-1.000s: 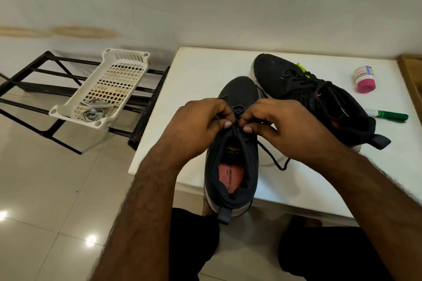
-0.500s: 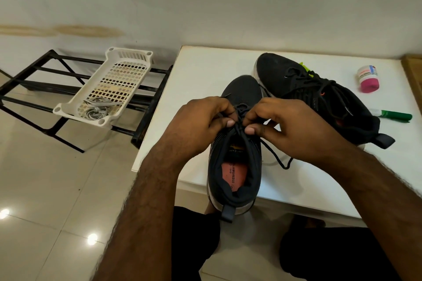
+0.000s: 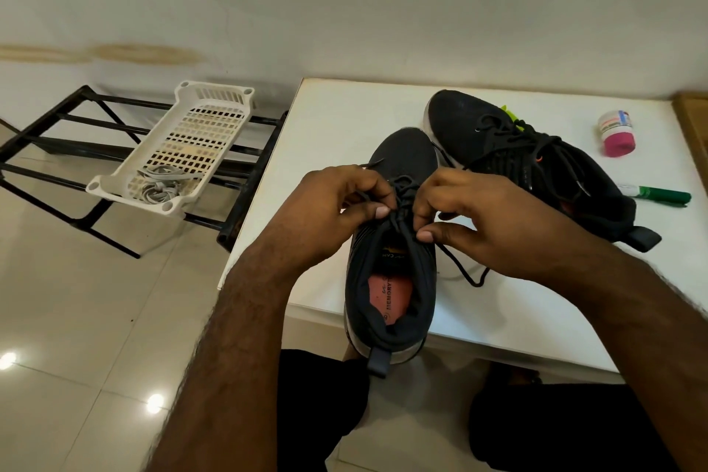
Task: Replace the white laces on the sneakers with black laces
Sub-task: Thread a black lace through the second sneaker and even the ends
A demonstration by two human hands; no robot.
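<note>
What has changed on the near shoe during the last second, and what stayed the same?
Very little. The left hand and right hand keep pinching the black lace at the top of the near sneaker; the fingers shifted only slightly. The loose lace end, the far sneaker, the green marker and the pink-capped jar stayed as they were.

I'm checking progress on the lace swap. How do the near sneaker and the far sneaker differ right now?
The near sneaker stands upright with its heel over the table edge; the far sneaker leans on its side further back. The left hand and right hand pinch the black lace on the near sneaker; nobody touches the far sneaker. Both are black with black laces.
</note>
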